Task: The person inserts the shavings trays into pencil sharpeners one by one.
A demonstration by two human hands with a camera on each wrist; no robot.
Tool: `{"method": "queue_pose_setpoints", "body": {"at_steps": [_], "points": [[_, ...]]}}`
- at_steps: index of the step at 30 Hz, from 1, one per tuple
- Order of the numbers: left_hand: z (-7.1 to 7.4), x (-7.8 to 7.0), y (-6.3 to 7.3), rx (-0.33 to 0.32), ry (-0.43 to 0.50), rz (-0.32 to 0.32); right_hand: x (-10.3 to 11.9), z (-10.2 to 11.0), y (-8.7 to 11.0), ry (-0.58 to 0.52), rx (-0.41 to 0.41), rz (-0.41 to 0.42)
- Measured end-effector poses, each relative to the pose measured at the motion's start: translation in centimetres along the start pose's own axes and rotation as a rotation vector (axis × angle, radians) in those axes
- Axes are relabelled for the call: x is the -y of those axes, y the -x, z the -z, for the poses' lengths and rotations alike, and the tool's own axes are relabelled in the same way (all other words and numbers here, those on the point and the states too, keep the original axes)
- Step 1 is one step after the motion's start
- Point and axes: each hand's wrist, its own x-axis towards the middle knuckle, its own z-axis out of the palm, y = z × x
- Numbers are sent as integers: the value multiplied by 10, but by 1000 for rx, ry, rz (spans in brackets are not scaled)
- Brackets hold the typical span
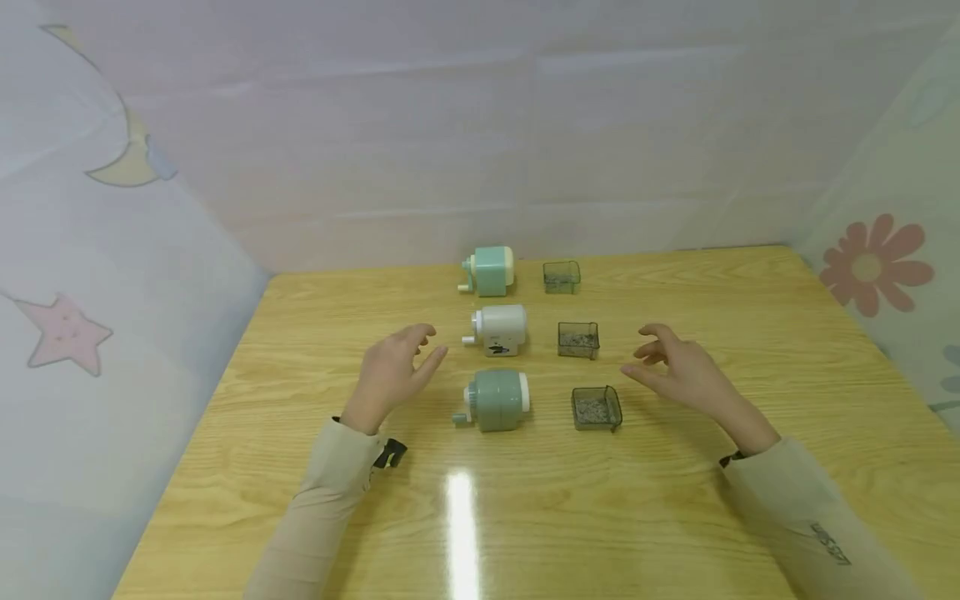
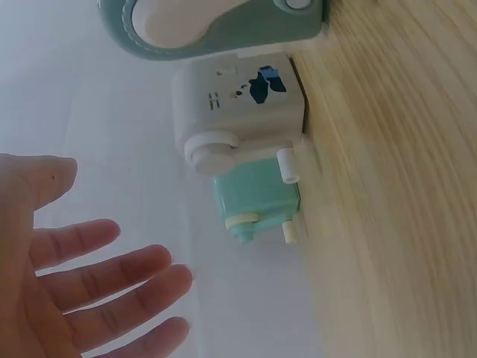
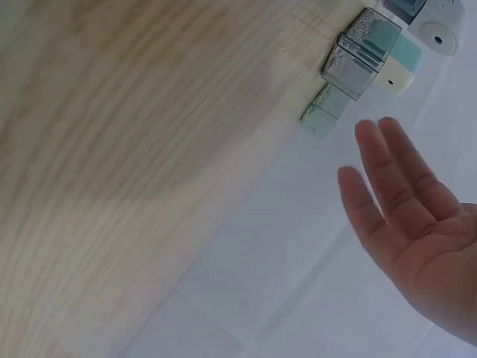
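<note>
Three crank pencil sharpeners stand in a column on the table: a mint one (image 1: 491,272) at the back, a white one (image 1: 504,327) in the middle, a grey-green one (image 1: 498,400) in front. To the right of each lies a clear shavings drawer: the back drawer (image 1: 562,277), the middle drawer (image 1: 577,340) and the front drawer (image 1: 596,408), the nearer two holding dark shavings. My left hand (image 1: 392,372) hovers left of the sharpeners, fingers relaxed, holding nothing. Right of the drawers my right hand (image 1: 678,372) is held in the air, its fingers loosely bent and nothing in them.
The wooden table (image 1: 300,500) meets a pale cloth backdrop (image 1: 465,150) at its back edge. Cloth with printed shapes also hangs at both sides. A bright light reflection (image 1: 461,533) shows on the tabletop in front.
</note>
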Motion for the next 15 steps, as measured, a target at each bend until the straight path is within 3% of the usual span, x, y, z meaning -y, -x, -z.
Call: {"method": "queue_pose_setpoints", "body": {"at_steps": [7,15], "points": [[-1,-10,0,0,63,-66,2,-1,0,-49,3,90],[-2,-16,1,-29,92,-130,0,-6,2,-44,133,115]]}}
